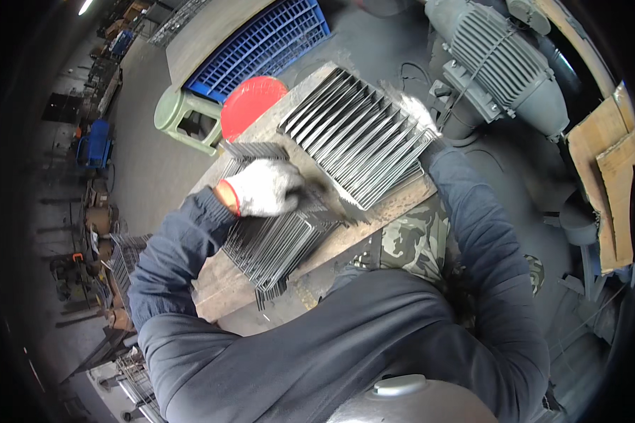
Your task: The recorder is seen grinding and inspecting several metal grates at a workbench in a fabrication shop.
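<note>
My left hand [264, 188], in a white glove with a red cuff, lies over a stack of thin bent metal rods [271, 247] on a wooden board [222, 289]. Its fingers are curled; what they hold, if anything, is hidden. To the right stands a block of closely set, parallel metal wire frames [356, 134], its rows leaning and evenly spaced. My right hand [418, 113], also in a white glove, is at the far right edge of this block. Glare and blur hide its fingers, so their grip does not show.
Beyond the board are a red round stool top [250, 102], a pale green plastic stool [183, 120] and a blue plastic crate [261, 49]. A large grey ribbed motor [501, 56] stands at the far right, with torn cardboard [607, 169] beside it. More wire pieces [127, 257] sit at the left.
</note>
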